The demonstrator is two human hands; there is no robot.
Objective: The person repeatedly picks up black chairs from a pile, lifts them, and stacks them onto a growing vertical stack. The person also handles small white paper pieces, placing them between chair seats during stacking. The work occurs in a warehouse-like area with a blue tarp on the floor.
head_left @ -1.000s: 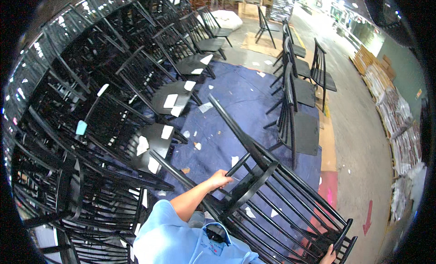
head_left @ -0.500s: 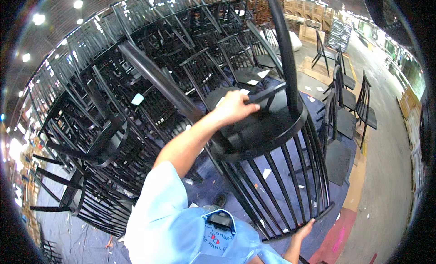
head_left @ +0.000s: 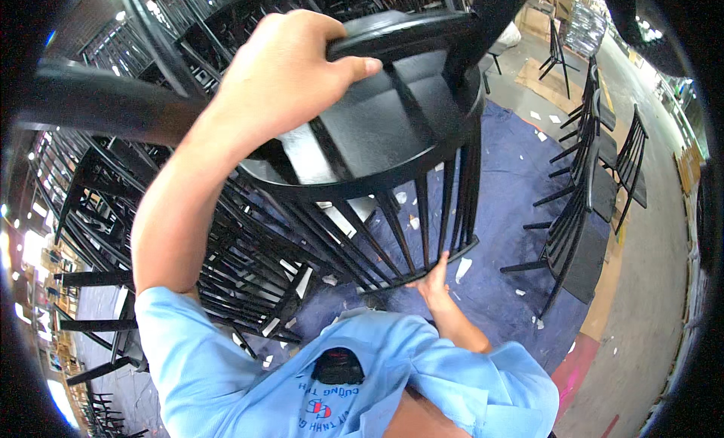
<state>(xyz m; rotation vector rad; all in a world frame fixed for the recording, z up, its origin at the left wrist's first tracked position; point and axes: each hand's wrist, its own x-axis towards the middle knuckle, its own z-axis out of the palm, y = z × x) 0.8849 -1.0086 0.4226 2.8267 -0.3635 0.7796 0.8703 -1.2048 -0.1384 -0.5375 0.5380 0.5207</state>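
Hoisting a black spindle-back chair [head_left: 377, 174] overhead looks like the step in hand: it hangs tipped above the person's head, seat near the camera and backrest pointing down toward the chest. The left hand [head_left: 283, 80] is wrapped tight around a rail at the seat's edge, thumb pressed along the top. The right hand [head_left: 436, 280] grips the curved top rail of the backrest from below, fingers closed on it. Stacked black chairs [head_left: 136, 212] crowd the left side, while a row of upright chairs [head_left: 588, 182] stands well apart on the right, beside a blue floor mat [head_left: 505, 212]. Judging by this, the next move calls for steady balance and clearance over the stack.
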